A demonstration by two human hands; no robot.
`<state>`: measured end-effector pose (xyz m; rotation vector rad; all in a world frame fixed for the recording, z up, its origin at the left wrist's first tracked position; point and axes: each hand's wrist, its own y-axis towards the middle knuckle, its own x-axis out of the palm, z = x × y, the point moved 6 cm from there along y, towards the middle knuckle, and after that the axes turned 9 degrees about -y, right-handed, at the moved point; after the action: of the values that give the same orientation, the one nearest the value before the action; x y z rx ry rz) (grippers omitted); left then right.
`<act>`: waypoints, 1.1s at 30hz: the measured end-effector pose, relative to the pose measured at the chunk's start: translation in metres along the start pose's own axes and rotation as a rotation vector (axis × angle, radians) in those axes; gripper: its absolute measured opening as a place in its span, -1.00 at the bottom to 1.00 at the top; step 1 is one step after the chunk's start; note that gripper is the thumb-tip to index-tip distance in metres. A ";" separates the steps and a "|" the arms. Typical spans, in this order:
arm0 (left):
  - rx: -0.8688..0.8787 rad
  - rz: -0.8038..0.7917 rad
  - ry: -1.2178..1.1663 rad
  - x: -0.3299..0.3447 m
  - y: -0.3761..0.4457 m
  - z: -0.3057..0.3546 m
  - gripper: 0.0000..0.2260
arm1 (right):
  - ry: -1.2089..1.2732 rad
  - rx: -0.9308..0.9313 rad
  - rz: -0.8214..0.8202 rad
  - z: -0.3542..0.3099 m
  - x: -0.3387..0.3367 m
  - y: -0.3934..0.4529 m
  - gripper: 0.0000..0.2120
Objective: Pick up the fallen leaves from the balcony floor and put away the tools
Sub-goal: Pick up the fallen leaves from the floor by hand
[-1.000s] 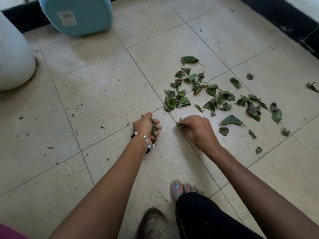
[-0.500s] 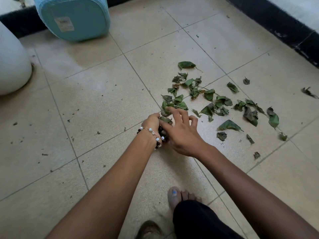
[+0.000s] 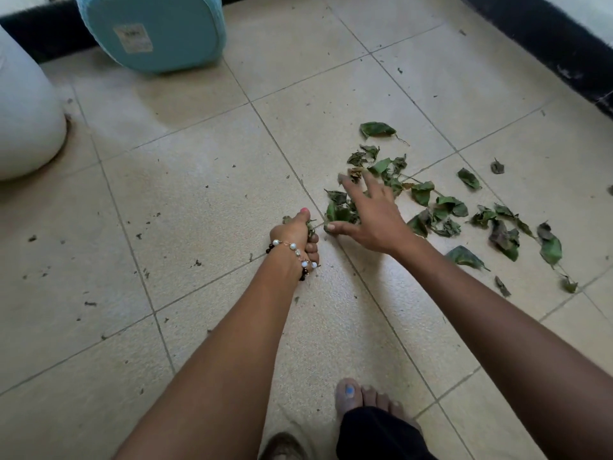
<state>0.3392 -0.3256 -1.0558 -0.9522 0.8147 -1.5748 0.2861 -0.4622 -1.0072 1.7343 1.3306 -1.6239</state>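
Green fallen leaves (image 3: 441,207) lie scattered over the beige tiled floor (image 3: 199,200), right of centre. My left hand (image 3: 295,232), with a beaded bracelet on the wrist, is closed around a small bunch of leaves low over the floor. Just to its right, my right hand (image 3: 371,220) is spread with fingers apart, reaching over the near edge of the leaf pile. Its fingertips are blurred, touching leaves but holding none that I can make out. Single leaves (image 3: 378,129) lie farther out.
A light blue container (image 3: 156,28) stands at the back left. A white rounded object (image 3: 23,117) sits at the far left. A dark wall base (image 3: 544,51) runs along the right. My bare foot (image 3: 361,400) is on the floor below the hands. Small leaf crumbs dot the tiles.
My right hand left my left hand, opened, and reached forward and right onto the leaf pile. My left hand stayed closed on its bunch.
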 end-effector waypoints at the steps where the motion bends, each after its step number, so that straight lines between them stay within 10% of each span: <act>1: -0.003 0.003 -0.002 0.000 0.000 0.000 -0.84 | -0.075 -0.006 -0.023 -0.001 0.006 0.005 -0.19; 11: 0.013 -0.007 -0.033 0.001 0.001 0.001 -0.78 | -0.056 -0.293 0.355 -0.021 0.008 -0.026 -0.76; 18: 0.044 0.018 0.005 0.001 0.005 -0.002 -0.72 | 1.084 0.277 0.292 -0.014 0.003 -0.026 -0.76; 28: 0.018 0.036 -0.053 -0.004 0.005 0.003 -0.59 | -0.106 -0.258 -0.059 -0.063 0.035 -0.038 -0.25; 33: 0.021 -0.024 -0.072 0.002 0.009 0.007 -0.75 | 0.169 -0.373 -0.322 -0.062 0.013 -0.033 -0.49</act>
<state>0.3495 -0.3291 -1.0604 -1.0010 0.7379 -1.5574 0.2897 -0.3918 -0.9953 1.5137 1.9356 -1.2882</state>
